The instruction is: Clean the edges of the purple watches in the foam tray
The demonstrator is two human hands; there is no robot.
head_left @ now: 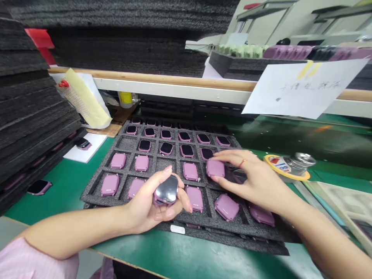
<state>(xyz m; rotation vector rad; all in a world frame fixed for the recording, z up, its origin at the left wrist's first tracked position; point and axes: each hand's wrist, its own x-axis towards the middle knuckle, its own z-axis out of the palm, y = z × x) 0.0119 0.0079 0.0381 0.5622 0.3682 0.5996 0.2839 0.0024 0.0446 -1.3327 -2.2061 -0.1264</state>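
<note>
My left hand is closed round a smartwatch body with a dark glossy face and purple edge, held above the front of a black foam tray. Over the tray's right half, my right hand grips another purple watch body by its edges, back side up, at its compartment. Rows of watch bodies fill many of the tray's compartments. In the far rows dark screens face up, like this watch; the near rows show purple backs, like this one.
Stacked foam trays rise at the left. Watch bodies lie on white paper and on the green table. At the right stand a glass bottle with a metal cap and a yellow tape roll. A shelf edge with a hanging paper note crosses above.
</note>
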